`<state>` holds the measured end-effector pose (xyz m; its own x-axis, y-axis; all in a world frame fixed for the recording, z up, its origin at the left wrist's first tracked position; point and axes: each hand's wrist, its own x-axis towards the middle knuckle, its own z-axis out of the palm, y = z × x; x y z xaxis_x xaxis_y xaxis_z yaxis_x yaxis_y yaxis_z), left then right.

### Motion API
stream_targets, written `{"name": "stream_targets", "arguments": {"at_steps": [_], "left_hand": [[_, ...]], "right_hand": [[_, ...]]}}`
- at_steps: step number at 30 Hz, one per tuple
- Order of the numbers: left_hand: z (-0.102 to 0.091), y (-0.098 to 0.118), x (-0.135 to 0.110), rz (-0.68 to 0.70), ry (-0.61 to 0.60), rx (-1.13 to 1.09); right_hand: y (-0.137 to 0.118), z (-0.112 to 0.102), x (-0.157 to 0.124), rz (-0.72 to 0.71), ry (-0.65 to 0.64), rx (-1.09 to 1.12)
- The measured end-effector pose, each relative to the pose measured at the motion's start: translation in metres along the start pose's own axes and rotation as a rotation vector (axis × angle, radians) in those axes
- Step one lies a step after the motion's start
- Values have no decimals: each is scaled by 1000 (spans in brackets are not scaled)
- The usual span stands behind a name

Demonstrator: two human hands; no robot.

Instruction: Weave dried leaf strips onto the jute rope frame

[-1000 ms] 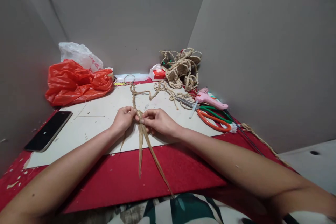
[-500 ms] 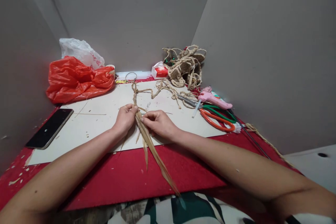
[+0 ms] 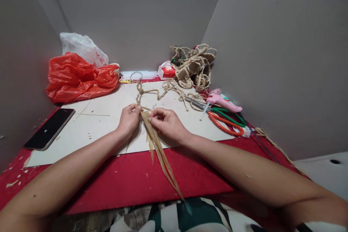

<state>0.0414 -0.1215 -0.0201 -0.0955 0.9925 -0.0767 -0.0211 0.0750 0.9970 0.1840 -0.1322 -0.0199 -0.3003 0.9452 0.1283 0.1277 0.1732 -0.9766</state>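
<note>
My left hand [image 3: 130,119] is closed, thumb and fingers pinching the lower end of a braided straw cord [image 3: 138,93] where loose strands come out. From that pinch, long flat tan straw strips [image 3: 160,152] hang down over the table's front edge toward my lap. My right hand [image 3: 166,123] is just to the right, with thumb and forefinger pinched on the edge of the strips. The cord runs away from me to a thin ring [image 3: 136,76] at the back. Shorter strand ends poke out below my left hand.
Orange-handled scissors [image 3: 225,125] and a pink glue gun [image 3: 221,102] lie at right. Behind them is a heap of braided rope [image 3: 194,67] beside a tissue pack [image 3: 165,70]. At left are a phone [image 3: 50,129] and a red plastic bag [image 3: 78,79]. A white board [image 3: 103,137] covers part of the red cloth.
My right hand has shifted slightly up and right, drawing the strips a little wider apart near the pinch. My left hand keeps its hold. The whole view has tilted slightly.
</note>
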Motion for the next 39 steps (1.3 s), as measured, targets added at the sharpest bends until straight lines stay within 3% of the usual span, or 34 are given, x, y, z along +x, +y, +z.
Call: {"name": "stream_targets", "arguments": {"at_steps": [6, 13, 19, 26, 39], "left_hand": [[-2, -3, 4, 190, 104, 103], [-4, -1, 5, 275, 131, 162], [-3, -4, 4, 237, 70, 136], [-3, -13, 9, 213, 37, 167], [-1, -9, 4, 245, 38, 263]], "right_hand": [[-2, 4, 0, 35, -13, 33], [3, 4, 0, 35, -22, 36], [2, 6, 0, -79, -18, -69], [3, 13, 2, -32, -10, -61], [1, 15, 4, 30, -70, 50]]}}
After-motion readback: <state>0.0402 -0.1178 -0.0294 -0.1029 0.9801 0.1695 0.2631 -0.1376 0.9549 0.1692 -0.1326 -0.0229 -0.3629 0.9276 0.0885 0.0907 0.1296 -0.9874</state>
